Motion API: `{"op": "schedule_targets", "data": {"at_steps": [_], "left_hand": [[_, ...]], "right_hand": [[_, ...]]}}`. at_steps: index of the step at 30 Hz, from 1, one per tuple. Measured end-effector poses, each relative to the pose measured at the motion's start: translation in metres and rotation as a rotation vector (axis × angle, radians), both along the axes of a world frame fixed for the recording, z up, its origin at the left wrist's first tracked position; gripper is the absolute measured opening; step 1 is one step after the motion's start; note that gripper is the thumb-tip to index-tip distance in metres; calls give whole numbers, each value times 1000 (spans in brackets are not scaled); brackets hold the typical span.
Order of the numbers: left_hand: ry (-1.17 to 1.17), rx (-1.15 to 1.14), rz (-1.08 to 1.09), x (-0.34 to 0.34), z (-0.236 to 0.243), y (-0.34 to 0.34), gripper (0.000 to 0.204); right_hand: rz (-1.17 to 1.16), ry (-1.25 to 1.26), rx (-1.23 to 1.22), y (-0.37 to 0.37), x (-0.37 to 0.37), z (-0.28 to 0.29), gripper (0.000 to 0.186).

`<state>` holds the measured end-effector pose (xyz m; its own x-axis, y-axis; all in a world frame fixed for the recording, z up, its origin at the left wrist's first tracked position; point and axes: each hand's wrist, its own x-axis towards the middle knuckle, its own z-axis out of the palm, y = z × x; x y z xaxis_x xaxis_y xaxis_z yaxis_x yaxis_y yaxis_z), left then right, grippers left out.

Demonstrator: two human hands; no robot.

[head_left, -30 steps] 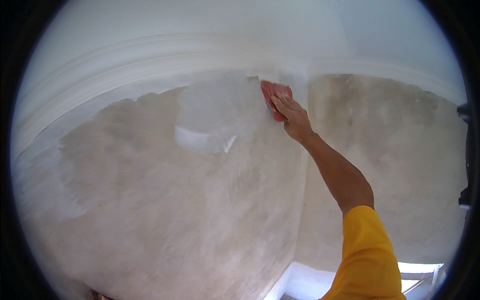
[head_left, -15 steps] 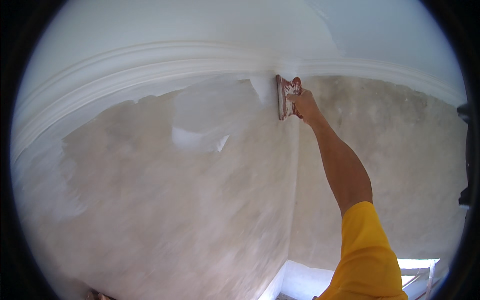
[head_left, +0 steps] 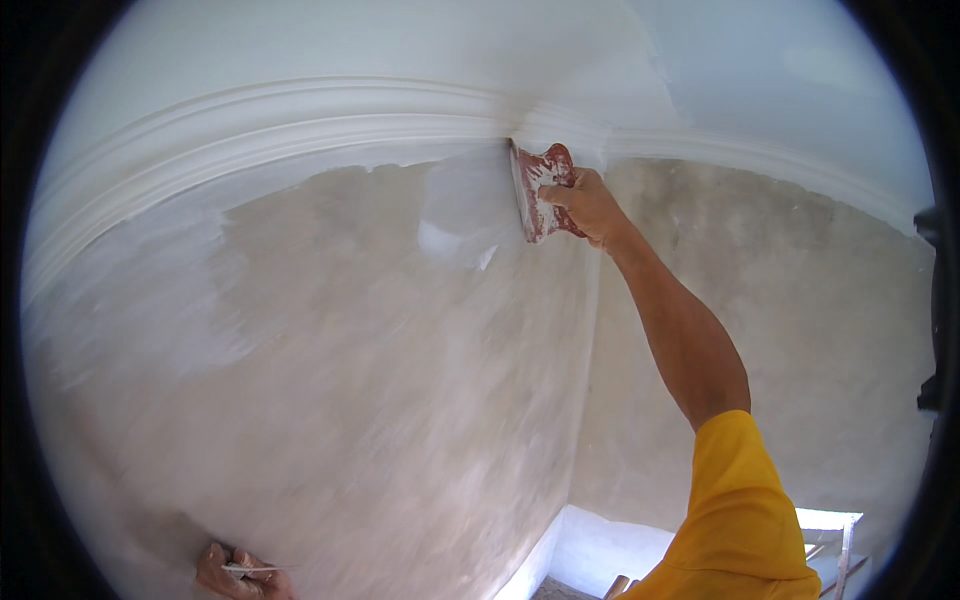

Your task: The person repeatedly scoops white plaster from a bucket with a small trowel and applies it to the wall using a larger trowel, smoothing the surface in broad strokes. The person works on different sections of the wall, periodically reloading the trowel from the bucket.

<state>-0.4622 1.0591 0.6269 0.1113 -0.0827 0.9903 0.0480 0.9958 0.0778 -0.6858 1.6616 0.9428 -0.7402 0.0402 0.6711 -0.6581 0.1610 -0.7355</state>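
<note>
My right hand point(head_left: 597, 208) grips a wide, red-brown putty spreader point(head_left: 545, 192) smeared with white. The spreader's long edge rests against the left wall point(head_left: 400, 380), just under the white cornice point(head_left: 330, 105) and a little left of the corner. Beside it lies a patch of wet-looking white filler point(head_left: 455, 215). Low at the left, my left hand point(head_left: 235, 574) is closed, fingers curled round a thin pale edge; the rest of that thing is hidden, so its kind does not show.
The right wall point(head_left: 760, 330) is bare, mottled beige and meets the left wall at a vertical corner. Above the cornice is the pale ceiling point(head_left: 400, 40). A dark object point(head_left: 930, 300) stands at the right rim. Below right, part of a light metal frame point(head_left: 845, 545) shows.
My right hand has drawn the spreader left from the corner along the cornice, now tilted. The view has shifted left, and my left hand has come further into view at the lower left.
</note>
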Motion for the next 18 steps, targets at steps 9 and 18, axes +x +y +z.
{"op": "schedule_targets", "data": {"at_steps": [9, 18], "left_hand": [[-48, -194, 3, -40, 59, 147, 44], [-9, -165, -97, -137, 95, 288, 37]], "right_hand": [[2, 129, 192, 4, -14, 1, 23], [-276, 494, 842, 52, -48, 2, 37]]}}
